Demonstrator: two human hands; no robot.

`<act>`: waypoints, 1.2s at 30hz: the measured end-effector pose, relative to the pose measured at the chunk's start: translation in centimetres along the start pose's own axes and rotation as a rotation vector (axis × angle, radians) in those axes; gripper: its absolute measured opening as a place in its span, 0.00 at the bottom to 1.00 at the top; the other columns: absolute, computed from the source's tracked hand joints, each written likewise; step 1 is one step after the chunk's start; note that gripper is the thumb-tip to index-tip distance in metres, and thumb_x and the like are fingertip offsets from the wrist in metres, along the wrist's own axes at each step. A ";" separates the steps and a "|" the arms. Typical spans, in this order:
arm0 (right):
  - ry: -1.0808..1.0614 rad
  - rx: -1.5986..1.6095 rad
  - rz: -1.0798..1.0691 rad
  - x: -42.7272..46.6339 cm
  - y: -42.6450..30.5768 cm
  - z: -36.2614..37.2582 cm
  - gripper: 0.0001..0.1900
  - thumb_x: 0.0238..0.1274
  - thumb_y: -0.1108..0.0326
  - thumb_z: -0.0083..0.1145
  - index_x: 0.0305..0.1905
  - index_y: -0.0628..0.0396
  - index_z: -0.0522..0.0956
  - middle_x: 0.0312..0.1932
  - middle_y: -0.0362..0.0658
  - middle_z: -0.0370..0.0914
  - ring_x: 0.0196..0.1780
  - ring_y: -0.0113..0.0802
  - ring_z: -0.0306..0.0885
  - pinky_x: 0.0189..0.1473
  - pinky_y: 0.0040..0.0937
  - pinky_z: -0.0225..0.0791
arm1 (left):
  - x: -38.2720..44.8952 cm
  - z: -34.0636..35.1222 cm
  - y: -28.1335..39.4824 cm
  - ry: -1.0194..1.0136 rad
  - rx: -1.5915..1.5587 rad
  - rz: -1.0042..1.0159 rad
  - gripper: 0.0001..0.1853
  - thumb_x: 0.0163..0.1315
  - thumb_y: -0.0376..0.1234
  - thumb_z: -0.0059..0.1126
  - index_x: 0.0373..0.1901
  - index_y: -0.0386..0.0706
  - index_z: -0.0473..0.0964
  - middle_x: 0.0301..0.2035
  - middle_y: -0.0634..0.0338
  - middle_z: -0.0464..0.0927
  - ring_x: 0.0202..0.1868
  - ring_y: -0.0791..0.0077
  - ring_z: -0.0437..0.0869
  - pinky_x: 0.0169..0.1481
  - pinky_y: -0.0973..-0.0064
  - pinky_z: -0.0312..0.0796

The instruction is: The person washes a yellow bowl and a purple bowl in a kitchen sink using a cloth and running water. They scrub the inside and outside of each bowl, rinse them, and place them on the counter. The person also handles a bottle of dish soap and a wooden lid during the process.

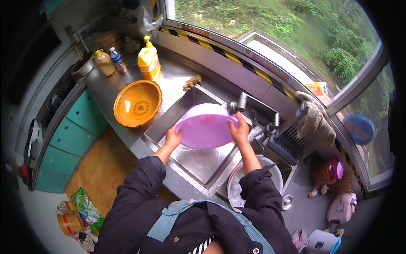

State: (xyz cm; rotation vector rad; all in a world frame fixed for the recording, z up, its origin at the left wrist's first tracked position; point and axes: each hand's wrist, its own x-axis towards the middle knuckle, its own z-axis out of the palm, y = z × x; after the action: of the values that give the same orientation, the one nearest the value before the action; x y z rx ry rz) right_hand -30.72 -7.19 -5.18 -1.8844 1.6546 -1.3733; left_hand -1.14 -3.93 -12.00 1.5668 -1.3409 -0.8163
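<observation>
A pale purple plastic basin (206,135) is held tilted above the stainless steel sink (203,171). My left hand (174,137) grips its left rim, and my right hand (239,128) has the right rim. Just past the basin's upper right rim is the dark end of a faucet (234,107). In the sink's right part stands a white basin (276,173) with foamy water in it, partly covered by my right forearm. An orange bowl (138,103) with a scalloped rim rests on the steel counter left of the sink.
A yellow pump bottle (149,62) stands behind the orange bowl, near a water bottle (118,60) and a yellow-capped jug (104,63). Ginger-like root (192,82) lies by the sink's back corner. At the right are a dark dish rack (287,146), a hanging cloth (315,119) and a window.
</observation>
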 end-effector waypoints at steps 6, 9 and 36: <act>-0.167 -0.063 0.213 -0.8 2.7 -0.6 0.23 0.56 0.65 0.58 0.57 0.60 0.72 0.51 0.56 0.76 0.55 0.50 0.75 0.57 0.39 0.67 | -0.6 -0.7 2.1 -0.187 0.075 -0.165 0.18 0.59 0.35 0.58 0.49 0.37 0.76 0.37 0.52 0.83 0.40 0.69 0.83 0.46 0.72 0.73; -0.175 -0.175 0.220 -0.4 0.0 -1.2 0.16 0.59 0.63 0.55 0.50 0.56 0.75 0.36 0.59 0.79 0.42 0.59 0.77 0.45 0.48 0.69 | -0.3 -2.2 2.4 -0.242 -0.092 -0.364 0.22 0.59 0.42 0.61 0.50 0.37 0.76 0.38 0.59 0.82 0.39 0.72 0.82 0.44 0.72 0.74; -0.271 0.881 0.949 -5.4 2.5 3.1 0.14 0.60 0.75 0.51 0.50 0.67 0.73 0.42 0.50 0.79 0.42 0.39 0.80 0.48 0.35 0.73 | -5.7 -3.2 8.7 -0.402 -0.786 -0.252 0.46 0.54 0.65 0.50 0.66 0.44 0.59 0.55 0.61 0.72 0.55 0.71 0.74 0.61 0.68 0.65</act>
State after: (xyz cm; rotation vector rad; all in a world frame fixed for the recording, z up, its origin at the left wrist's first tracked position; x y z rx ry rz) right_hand -29.24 -4.35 -11.05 -0.5986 1.1933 -1.0537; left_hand -2.82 2.20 -3.11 0.9692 -0.8965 -1.6431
